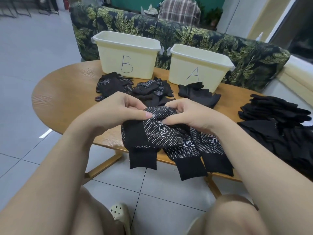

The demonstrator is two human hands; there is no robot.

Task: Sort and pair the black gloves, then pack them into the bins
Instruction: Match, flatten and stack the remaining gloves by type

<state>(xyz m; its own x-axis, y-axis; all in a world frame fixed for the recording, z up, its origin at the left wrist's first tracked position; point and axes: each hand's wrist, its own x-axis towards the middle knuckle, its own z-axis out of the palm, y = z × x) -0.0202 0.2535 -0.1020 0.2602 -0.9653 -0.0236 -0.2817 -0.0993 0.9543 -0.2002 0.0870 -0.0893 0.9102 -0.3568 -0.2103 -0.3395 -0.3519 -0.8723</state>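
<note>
A dotted black glove point(153, 126) is pinched at its crumpled top between both hands at the near edge of a round wooden desk point(64, 97), its plain cuff hanging over the desk's rim. The left hand point(118, 107) grips the glove's upper left corner, thumb pressed flat on the dotted fabric and fingers curled behind it; the right hand point(188, 114) clutches the glove's upper right side, its fingers point(171, 107) bent tight into the cloth. Just right of the held glove, partly beneath it, lie two more dotted gloves point(203, 150) printed with a white boxed label, cuffs also over the edge. Beyond the held glove sit three loose heaps: a dotted heap point(111, 86) to the left, a mixed heap point(152, 92) straight behind, and plain black gloves point(198, 93) behind and to the right. Far right of the held glove, a tall stack of plain black gloves point(277, 119) spreads to the desk's end. Behind the heaps stand two pale yellow bins, bin B point(127, 55) on the left and bin A point(198, 65) on the right. A leaf-print sofa point(220, 41) runs behind the bins, and a person in a plaid shirt point(179, 11) sits beyond it.
</note>
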